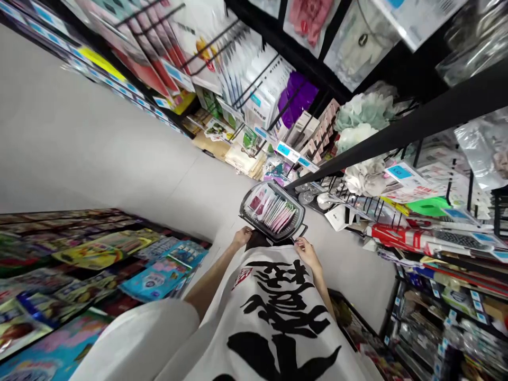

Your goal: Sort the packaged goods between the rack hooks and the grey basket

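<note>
A dark, mesh-sided shopping basket point(300, 209) is in front of my body, at the middle of the view. Inside it, a row of thin, flat packets point(278, 212) with white and pink edges stands packed together. My left hand point(242, 236) is closed at the near left side of the basket, its fingertips partly hidden. At the near right corner, by the basket's thin handle point(305, 229), my right hand point(306, 251) has its fingers curled in. Both hands appear to grip the basket, though the exact contact is small and blurred.
Hanging goods on hooks point(254, 79) line the rack ahead, with fabric flowers point(363, 129) to the right. A black rack post point(397, 127) slants beyond the basket. On the left is a low display of bagged snacks point(154, 278). Grey floor point(119, 153) runs between.
</note>
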Demonstrator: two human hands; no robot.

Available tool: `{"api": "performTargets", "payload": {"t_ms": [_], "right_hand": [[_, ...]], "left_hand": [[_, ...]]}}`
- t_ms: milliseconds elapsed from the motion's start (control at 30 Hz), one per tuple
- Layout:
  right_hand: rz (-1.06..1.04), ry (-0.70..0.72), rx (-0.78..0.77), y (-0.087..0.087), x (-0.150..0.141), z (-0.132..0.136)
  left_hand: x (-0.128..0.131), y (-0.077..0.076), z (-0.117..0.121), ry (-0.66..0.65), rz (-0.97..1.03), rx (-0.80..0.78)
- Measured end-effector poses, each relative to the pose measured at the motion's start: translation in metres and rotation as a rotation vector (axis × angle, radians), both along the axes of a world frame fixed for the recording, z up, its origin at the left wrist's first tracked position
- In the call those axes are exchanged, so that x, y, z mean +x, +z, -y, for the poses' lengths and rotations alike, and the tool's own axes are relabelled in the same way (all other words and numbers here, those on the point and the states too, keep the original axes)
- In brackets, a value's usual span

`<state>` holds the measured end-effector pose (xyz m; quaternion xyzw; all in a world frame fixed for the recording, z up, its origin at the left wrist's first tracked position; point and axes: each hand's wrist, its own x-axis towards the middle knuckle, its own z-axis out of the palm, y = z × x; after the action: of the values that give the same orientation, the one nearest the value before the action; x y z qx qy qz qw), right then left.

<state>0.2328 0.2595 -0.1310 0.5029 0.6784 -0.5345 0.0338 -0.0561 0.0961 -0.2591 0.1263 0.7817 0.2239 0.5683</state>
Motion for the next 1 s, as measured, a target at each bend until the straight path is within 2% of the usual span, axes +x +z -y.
{"api": "performTargets", "payload": {"t_ms": [133,233,400,567,667,767,867,1000], "right_hand": [[0.078,-0.08,-0.03,-0.012,0.026,0.018],[0.116,-0.155,-0.04,-0.02,0.04,0.027],[0.133,-0.204,-0.063,-0.034,0.055,0.027],[0.131,-0.179,-0.059,-0.048,0.068,0.009],[0.124,-0.152,-0.032,-0.061,0.076,-0.008],[0.115,-0.109,-0.009,-0.077,0.081,-0.025],[0.12,-0.051,0.005,-0.097,0.085,-0.04],[0.143,0.041,0.014,-0.122,0.095,-0.05]], "left_hand": [[-0.012,-0.026,-0.006,-0.16,-0.042,-0.052],[-0.017,-0.036,-0.015,-0.245,-0.075,-0.043],[-0.013,-0.038,-0.026,-0.342,-0.11,0.002],[0.009,-0.032,-0.021,-0.366,-0.17,-0.012],[0.034,-0.027,-0.012,-0.359,-0.238,-0.049],[0.069,-0.022,-0.001,-0.355,-0.305,-0.097],[0.118,-0.022,0.011,-0.355,-0.332,-0.158],[0.19,-0.033,0.024,-0.374,-0.278,-0.217]]}}
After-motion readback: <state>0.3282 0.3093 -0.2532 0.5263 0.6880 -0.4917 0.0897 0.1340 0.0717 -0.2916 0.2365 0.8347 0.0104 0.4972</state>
